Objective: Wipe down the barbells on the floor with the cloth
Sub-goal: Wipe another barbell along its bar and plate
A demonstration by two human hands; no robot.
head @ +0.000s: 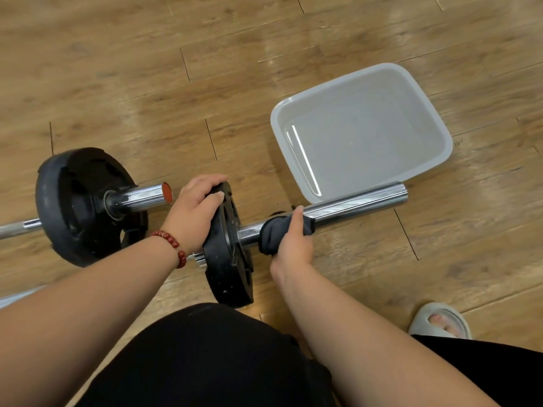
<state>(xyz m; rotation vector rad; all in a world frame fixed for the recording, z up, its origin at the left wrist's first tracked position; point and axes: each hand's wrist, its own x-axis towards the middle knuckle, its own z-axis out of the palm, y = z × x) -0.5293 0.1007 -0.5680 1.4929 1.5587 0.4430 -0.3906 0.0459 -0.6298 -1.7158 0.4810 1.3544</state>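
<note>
Two barbells lie on the wooden floor. The near barbell has a black plate (227, 254) and a chrome sleeve (361, 205) pointing right. My left hand (195, 214) grips the top rim of that plate. My right hand (293, 242) holds a dark grey cloth (271, 235) wrapped round the chrome sleeve, just right of the plate. The far barbell (138, 198) lies at the left, with its own black plate (76, 207) and a short chrome end capped in red.
A pale grey plastic basin (423, 107) holding clear water stands on the floor just behind the near sleeve's tip. My knees in black trousers fill the bottom of the view, and my foot in a grey slipper (440, 320) is at the lower right.
</note>
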